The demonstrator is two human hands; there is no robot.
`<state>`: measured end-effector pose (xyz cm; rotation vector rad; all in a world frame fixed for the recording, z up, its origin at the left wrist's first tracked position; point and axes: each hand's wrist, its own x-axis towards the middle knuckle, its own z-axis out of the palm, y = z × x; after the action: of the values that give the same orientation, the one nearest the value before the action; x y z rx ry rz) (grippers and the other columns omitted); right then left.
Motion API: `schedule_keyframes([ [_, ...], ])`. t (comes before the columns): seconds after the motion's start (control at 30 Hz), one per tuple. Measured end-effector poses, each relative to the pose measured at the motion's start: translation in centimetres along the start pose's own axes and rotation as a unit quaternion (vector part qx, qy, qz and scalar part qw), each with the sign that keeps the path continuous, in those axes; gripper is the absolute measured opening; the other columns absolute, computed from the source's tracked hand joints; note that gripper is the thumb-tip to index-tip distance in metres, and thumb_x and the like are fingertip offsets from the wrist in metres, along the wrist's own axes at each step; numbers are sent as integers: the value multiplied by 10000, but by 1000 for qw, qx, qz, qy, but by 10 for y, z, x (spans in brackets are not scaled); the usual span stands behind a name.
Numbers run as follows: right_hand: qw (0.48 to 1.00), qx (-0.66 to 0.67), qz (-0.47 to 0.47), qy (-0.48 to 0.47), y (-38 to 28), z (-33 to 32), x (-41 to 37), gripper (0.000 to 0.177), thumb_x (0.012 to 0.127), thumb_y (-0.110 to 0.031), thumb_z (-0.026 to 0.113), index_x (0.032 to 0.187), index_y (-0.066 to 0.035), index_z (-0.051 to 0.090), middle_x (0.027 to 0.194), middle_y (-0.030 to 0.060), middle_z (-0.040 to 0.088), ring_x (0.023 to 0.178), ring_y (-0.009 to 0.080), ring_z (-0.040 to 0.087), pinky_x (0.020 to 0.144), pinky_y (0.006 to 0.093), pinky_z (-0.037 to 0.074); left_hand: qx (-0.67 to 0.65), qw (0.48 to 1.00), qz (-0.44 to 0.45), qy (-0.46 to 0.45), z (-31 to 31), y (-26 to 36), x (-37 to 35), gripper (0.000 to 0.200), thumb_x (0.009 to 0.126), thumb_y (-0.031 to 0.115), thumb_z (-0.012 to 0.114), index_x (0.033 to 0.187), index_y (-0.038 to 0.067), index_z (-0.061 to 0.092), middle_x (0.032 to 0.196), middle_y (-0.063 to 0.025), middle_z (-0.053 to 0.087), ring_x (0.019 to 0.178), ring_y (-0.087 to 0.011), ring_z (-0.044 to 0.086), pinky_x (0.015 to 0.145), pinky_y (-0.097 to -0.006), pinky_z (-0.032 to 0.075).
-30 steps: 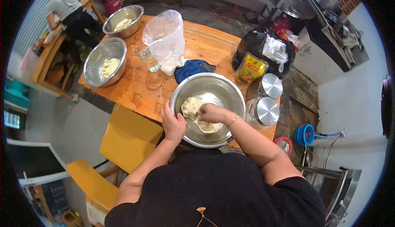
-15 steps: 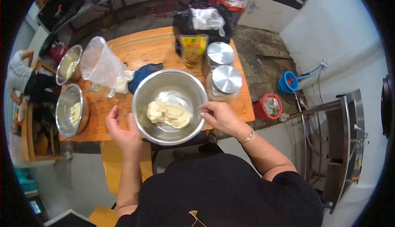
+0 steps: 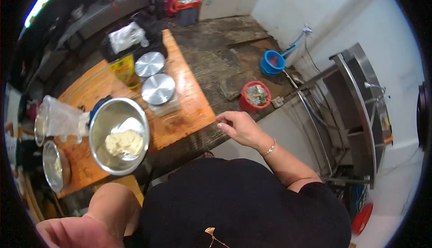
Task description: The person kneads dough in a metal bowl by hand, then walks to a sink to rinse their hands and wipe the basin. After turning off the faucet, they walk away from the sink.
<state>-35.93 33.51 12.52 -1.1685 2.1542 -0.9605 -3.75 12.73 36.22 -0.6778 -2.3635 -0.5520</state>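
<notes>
The large steel bowl (image 3: 95, 151) sits on the wooden table, holding a lump of pale dough (image 3: 123, 142). My left hand (image 3: 81, 232) is low at the left, below the bowl and apart from it. Its palm shows and it appears open, though the fingers are partly cut off by the dark frame edge. Past the table's right corner, my right hand (image 3: 240, 129) hovers over the floor with loosely bent fingers, thumb apart, nothing in them. A bracelet (image 3: 269, 148) circles that wrist.
Two lidded jars (image 3: 158, 89) and a yellow pouch (image 3: 123, 71) stand behind the bowl on the table (image 3: 189, 108). Smaller steel bowls (image 3: 53, 167) and a clear plastic bag (image 3: 63, 117) are at left. A red bin (image 3: 255, 97) and blue bucket (image 3: 272, 63) stand on the floor.
My view has turned right, so the table and bowl sit farther left. Both hands have come away from the bowl's sides; the left has dropped toward the lower left.
</notes>
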Motion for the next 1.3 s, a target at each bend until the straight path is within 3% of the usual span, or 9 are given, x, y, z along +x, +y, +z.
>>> schedule_keyframes([
  [0.07, 999, -9, 20, 34, 34, -13, -25, 223, 833, -150, 605, 982, 14, 623, 832, 169, 650, 793, 295, 641, 727, 371, 498, -22, 968, 159, 194, 62, -38, 20, 572, 918, 210, 553, 1416, 229, 272, 1412, -14, 352, 1178, -231, 427, 929, -401, 405],
  [0.43, 972, -3, 211, 101, 72, 11, -132, 274, 828, -178, 606, 1039, -5, 621, 870, 183, 663, 830, 333, 639, 756, 405, 501, -166, 960, 184, 130, 95, -53, 102, 346, 885, 293, 542, 1116, 38, 502, 1090, -85, 525, 1000, -220, 529, 973, -443, 362],
  [0.57, 956, -9, 267, 119, 75, 26, -150, 284, 818, -188, 604, 1038, -10, 629, 859, 192, 661, 831, 340, 641, 764, 408, 505, -149, 980, 129, 10, 93, -52, 115, 381, 873, 323, 538, 1008, -31, 585, 974, -110, 588, 935, -216, 566, 989, -458, 346],
  [0.63, 944, -22, 300, 136, 87, 34, -155, 279, 815, -201, 606, 1025, -18, 637, 868, 203, 658, 844, 349, 639, 781, 415, 503, 281, 927, 20, -247, 101, -15, 122, 423, 867, 338, 536, 953, -66, 627, 915, -123, 619, 903, -214, 585, 997, -466, 339],
  [0.67, 944, -12, 300, 134, 92, 40, -159, 279, 815, -201, 606, 1025, -18, 637, 868, 203, 658, 844, 349, 639, 781, 415, 503, -121, 991, -1, -57, 136, -45, 109, 327, 815, 290, 579, 955, -2, 627, 933, -155, 637, 843, -227, 571, 812, -369, 355],
  [0.7, 935, -9, 325, 142, 98, 44, -162, 280, 815, -203, 605, 1025, -22, 638, 875, 206, 657, 851, 352, 636, 787, 416, 502, -497, 855, -27, 146, 173, -80, 100, 264, 762, 242, 622, 956, 63, 626, 950, -187, 654, 782, -241, 558, 626, -272, 371],
  [0.8, 924, -52, 343, 162, 126, 62, -171, 296, 805, -214, 609, 1023, -16, 642, 917, 221, 652, 888, 361, 627, 817, 417, 495, -322, 932, 123, -115, 189, -60, 162, 190, 650, 54, 690, 832, 69, 638, 818, -104, 668, 660, -186, 586, 577, -289, 408],
  [0.97, 887, -41, 423, 179, 157, 58, -206, 330, 783, -243, 619, 995, 9, 650, 978, 238, 639, 957, 368, 608, 866, 417, 476, -458, 885, 60, -58, 259, -56, 159, 139, 649, 13, 701, 780, 8, 657, 752, -115, 654, 658, -227, 609, 580, -339, 459],
  [1.3, 812, -52, 544, 204, 228, -24, -293, 409, 775, -310, 604, 1008, 25, 637, 999, 227, 636, 962, 365, 601, 871, 418, 470, -164, 950, -64, -259, 393, -99, 172, 120, 682, 78, 682, 764, 19, 616, 735, -135, 583, 746, -339, 558, 682, -393, 448],
])
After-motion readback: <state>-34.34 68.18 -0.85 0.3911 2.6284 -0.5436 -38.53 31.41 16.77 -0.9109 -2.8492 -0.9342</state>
